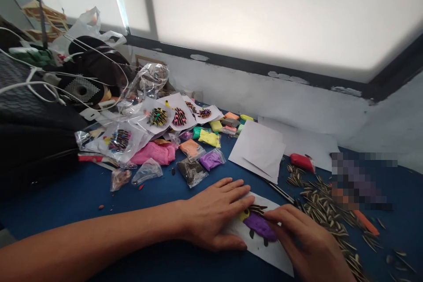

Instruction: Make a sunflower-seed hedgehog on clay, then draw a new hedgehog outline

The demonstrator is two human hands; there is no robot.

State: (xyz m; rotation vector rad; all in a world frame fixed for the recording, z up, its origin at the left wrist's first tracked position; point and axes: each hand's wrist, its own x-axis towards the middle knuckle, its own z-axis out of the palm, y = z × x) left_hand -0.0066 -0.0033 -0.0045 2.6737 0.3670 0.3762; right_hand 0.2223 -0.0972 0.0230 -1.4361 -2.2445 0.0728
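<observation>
The person's right hand (307,238) is curving in from the lower right, its thumb and forefinger drawing close together at the upper edge of a flattened purple clay body (261,228); whether they are pinching a seed cannot be told. This body is lying on a white paper sheet (274,257) on the blue table (158,191), with a small yellow clay head (244,215) joining its left end and small dark feet (265,242) showing below. Slender dark seeds (259,208) are slanting along its top, between the two hands. The left hand (220,216) is lying flat, palm down and thumb spread away, its fingers reaching over the sheet's left part beside the head. To the right, a loose heap of striped sunflower seeds (325,207) is spreading over the table, while a slim dark rod-like tool (280,190) is lying just beyond the sheet. Farther off, clear packets of black clay (191,172), purple clay (212,159) and yellow clay (209,138) are sitting near a stack of blank white paper (259,147), and a red clay packet (302,163) is resting beyond the heap. Behind the packets, seed-spiked clay figures (158,116) are resting on white paper pieces, and at the back a pale blind (264,17) is glowing above the wall.
</observation>
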